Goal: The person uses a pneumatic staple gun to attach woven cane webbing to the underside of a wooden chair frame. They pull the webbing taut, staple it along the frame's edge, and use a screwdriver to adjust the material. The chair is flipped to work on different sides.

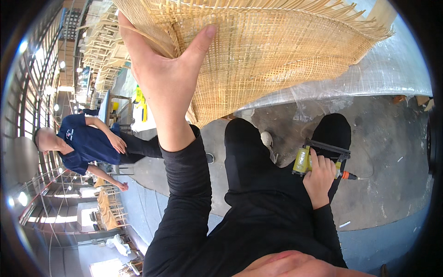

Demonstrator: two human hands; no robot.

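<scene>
With left hand, grasps woven cane sheet by left side, thumb on top, beside clear plastic sheeting | with right hand, clasps green nail gun at right leg

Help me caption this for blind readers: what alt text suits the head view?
A person's left hand touches a large woven straw-coloured sheet, while their right hand holds a green nail or staple gun. At left, a co-worker wears a dark blue shirt.
</scene>
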